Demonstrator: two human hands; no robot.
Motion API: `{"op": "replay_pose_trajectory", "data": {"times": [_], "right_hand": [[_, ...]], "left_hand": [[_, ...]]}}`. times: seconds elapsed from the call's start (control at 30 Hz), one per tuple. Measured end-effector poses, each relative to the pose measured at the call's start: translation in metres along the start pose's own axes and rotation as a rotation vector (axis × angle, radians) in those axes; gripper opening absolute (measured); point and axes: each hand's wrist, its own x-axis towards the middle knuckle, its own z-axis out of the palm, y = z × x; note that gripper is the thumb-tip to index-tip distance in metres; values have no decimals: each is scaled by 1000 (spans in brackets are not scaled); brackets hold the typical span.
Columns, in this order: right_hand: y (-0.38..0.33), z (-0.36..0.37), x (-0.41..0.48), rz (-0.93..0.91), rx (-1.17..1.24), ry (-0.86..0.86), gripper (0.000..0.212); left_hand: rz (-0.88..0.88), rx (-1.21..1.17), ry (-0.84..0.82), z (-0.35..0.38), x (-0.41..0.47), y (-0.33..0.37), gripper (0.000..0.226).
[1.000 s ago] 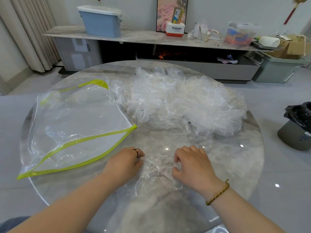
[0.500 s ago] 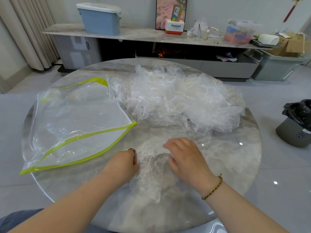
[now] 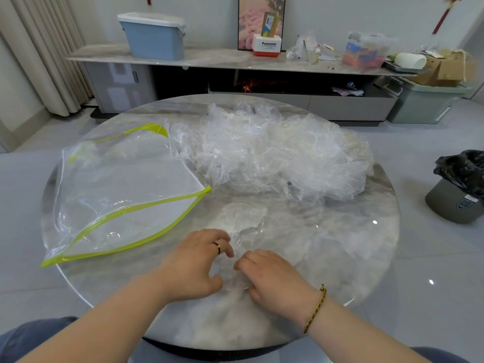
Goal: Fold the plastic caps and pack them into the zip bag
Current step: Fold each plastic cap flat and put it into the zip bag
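Observation:
A single clear plastic cap (image 3: 239,224) lies flattened on the round marble table (image 3: 353,244) just in front of me. My left hand (image 3: 195,263) and my right hand (image 3: 272,277) sit side by side on its near edge, fingers curled and pinching the thin film. A big heap of crumpled clear caps (image 3: 275,155) fills the far middle of the table. The clear zip bag (image 3: 123,189) with yellow-green trim lies at the left, its mouth gaping toward the heap.
A dark bin with a black liner (image 3: 461,187) stands on the floor to the right. Behind the table runs a low cabinet with a blue box (image 3: 154,36) and assorted clutter. Curtains hang at the far left.
Both hands have drawn back toward me and come close together on the cap's near edge. The cap's far part now lies flatter and more spread out on the table.

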Motion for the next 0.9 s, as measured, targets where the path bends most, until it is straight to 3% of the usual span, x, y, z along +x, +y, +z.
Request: {"op": "replay_pose_trajectory", "data": {"times": [0.07,0.17,0.27,0.37,0.47,0.6,0.7,0.8,0.9], "right_hand": [[2,-1,-1,45,78,-39,44],[6,-5,-5,118,206,-6,61],[11,-8,-5,257,341,11,30],[11,-6,-1,422,511,40,14],[10,-4,5,558,684,95,16],[12,-3,15,698,781,178,6],[13,-3,19,734,638,169,22],[11,-7,23,658,289,242,37],[11,-4,25,200,-46,571,28]], "left_hand": [[-26,25,-146,4,-5,0,83],[-46,80,-211,8,-4,-5,95],[-91,84,-169,13,0,-2,76],[-234,31,-98,18,5,1,47],[-387,-260,61,22,10,-1,7],[-518,-473,186,26,18,-4,25],[-532,-450,187,28,21,-4,25],[-526,-432,190,29,25,-4,23],[-527,-403,186,27,27,-3,25]]}}
